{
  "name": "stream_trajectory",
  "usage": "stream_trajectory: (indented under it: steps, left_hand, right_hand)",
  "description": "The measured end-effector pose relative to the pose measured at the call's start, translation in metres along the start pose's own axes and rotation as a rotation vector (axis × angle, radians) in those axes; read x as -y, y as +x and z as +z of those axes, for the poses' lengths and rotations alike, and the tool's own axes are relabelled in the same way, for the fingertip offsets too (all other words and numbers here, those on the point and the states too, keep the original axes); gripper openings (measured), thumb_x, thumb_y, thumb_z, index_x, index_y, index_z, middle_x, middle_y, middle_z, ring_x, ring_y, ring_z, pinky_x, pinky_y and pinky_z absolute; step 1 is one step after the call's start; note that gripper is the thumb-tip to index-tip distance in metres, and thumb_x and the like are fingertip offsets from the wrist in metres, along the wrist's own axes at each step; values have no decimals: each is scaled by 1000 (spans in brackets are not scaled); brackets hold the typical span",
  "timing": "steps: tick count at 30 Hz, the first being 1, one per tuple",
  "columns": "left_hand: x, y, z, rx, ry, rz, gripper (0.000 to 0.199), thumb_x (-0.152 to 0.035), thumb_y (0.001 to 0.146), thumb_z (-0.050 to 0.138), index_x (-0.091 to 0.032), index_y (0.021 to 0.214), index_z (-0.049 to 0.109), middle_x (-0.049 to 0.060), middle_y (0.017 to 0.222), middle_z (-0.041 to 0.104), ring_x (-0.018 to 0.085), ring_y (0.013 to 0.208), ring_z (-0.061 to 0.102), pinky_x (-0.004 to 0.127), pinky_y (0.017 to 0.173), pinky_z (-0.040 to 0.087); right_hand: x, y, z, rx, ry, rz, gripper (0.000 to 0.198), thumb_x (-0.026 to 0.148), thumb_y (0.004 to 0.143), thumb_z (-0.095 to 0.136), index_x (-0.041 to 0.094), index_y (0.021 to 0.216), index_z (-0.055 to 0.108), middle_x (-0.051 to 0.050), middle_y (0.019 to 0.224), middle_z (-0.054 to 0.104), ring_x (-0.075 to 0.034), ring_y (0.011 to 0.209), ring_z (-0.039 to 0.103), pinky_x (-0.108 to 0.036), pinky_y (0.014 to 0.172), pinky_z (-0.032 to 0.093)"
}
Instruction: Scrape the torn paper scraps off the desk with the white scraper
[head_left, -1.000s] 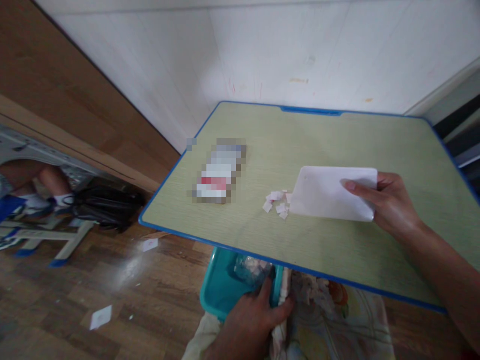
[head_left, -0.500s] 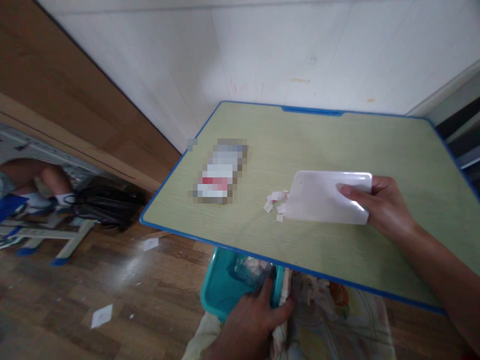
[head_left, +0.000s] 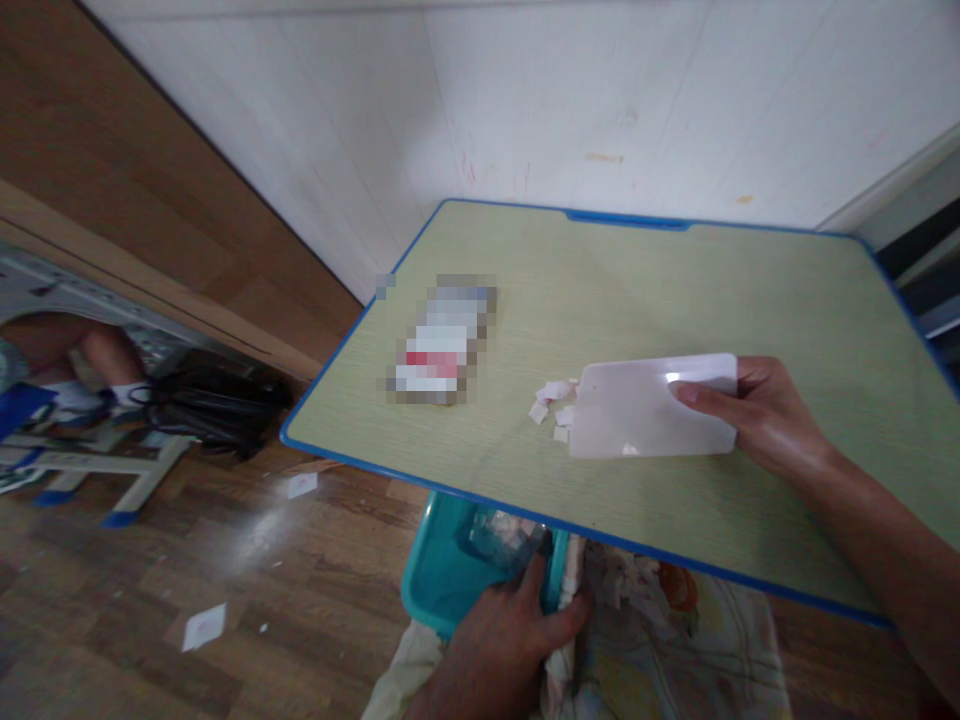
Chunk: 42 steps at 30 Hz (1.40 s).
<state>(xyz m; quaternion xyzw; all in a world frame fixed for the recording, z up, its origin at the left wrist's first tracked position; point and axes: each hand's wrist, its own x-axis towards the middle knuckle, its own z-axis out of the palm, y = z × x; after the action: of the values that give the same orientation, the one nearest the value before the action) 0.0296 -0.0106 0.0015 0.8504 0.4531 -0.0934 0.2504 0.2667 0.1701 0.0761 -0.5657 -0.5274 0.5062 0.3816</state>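
My right hand is closed around the right end of a white plastic scraper, thumb on top. The scraper is held over the light green table. Its left edge is at a small pile of white paper scraps, some partly hidden behind it. Below the table's front edge, my left hand grips the right rim of a teal plastic basin, with fingers inside and thumb outside. A clear plastic bag with pale scraps lies in the basin, partly covered by the table edge and my fingers.
A pixelated phone-like object lies on the table's left side. Patterned cloth covers my lap beneath the basin. Paper pieces lie on the wooden floor. At left are a black bag and another person's legs.
The scraper has tilted and shifted slightly toward the table's front edge. The scraps, the basin and my left hand have hardly moved.
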Motion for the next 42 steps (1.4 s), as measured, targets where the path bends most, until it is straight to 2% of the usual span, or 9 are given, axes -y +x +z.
stream_trajectory:
  steps: [2, 7, 14, 20, 25, 31, 35, 39, 42]
  left_hand:
    - [0, 0, 1, 1, 4, -3, 81, -6, 57, 49, -38, 122, 13, 13, 119, 27, 23, 73, 50, 36, 59, 42]
    - [0, 0, 1, 5, 5, 2, 82, -8, 57, 51, -38, 123, 13, 15, 121, 25, 23, 72, 50, 36, 59, 42]
    - [1, 0, -1, 16, -2, -8, 81, -9, 59, 51, -39, 123, 11, 13, 119, 27, 22, 72, 49, 35, 59, 42]
    - [0, 0, 0, 5, 2, 2, 80, -9, 57, 50, -38, 122, 14, 14, 119, 26, 23, 74, 48, 36, 60, 41]
    - [-1, -1, -3, 13, -7, 5, 78, -10, 60, 50, -38, 122, 13, 12, 118, 28, 22, 73, 48, 34, 60, 41]
    - [0, -1, -1, 31, -3, -5, 80, -10, 59, 51, -37, 123, 11, 13, 124, 22, 24, 77, 48, 36, 62, 40]
    - [0, 0, 0, 35, -15, -5, 80, -10, 60, 50, -38, 123, 10, 14, 126, 19, 24, 76, 49, 36, 61, 41]
    - [0, 1, 0, 25, -25, -6, 79, -11, 60, 52, -39, 123, 13, 13, 126, 20, 24, 76, 49, 37, 62, 41]
    - [0, 1, 0, 36, -25, -15, 79, -11, 60, 53, -38, 123, 14, 13, 127, 18, 24, 75, 50, 37, 61, 41]
  right_hand:
    - [0, 0, -1, 16, 23, 4, 13, 22, 56, 66, 18, 69, 65, 3, 57, 62, -7, 44, 51, -17, 40, 39]
    - [-2, 2, -1, -115, 38, -68, 16, 22, 56, 67, 18, 71, 66, 2, 65, 65, -8, 48, 54, -19, 42, 40]
    - [0, -1, 4, 88, -27, 16, 15, 24, 56, 66, 18, 70, 67, 2, 64, 66, -8, 48, 54, -19, 44, 42]
    - [-5, 1, 2, -59, 29, -59, 17, 23, 57, 66, 18, 73, 66, 1, 67, 66, -9, 50, 55, -19, 44, 42]
    - [-3, -1, 2, 127, -22, 28, 12, 22, 56, 67, 18, 67, 66, 3, 60, 65, -8, 46, 54, -18, 42, 42]
    - [-2, -1, 5, -17, 45, -54, 15, 24, 57, 66, 21, 72, 67, 2, 67, 67, -10, 52, 57, -20, 46, 45]
    - [0, -3, 5, -6, -34, -56, 12, 26, 59, 64, 32, 70, 66, 6, 68, 66, -10, 51, 56, -22, 46, 45]
    - [2, -5, 3, -14, -55, -54, 8, 27, 58, 65, 30, 66, 65, 6, 56, 62, -10, 43, 52, -22, 38, 39]
    - [3, -7, 4, -39, -36, -81, 9, 27, 60, 64, 31, 68, 65, 5, 64, 65, -11, 48, 55, -24, 42, 43]
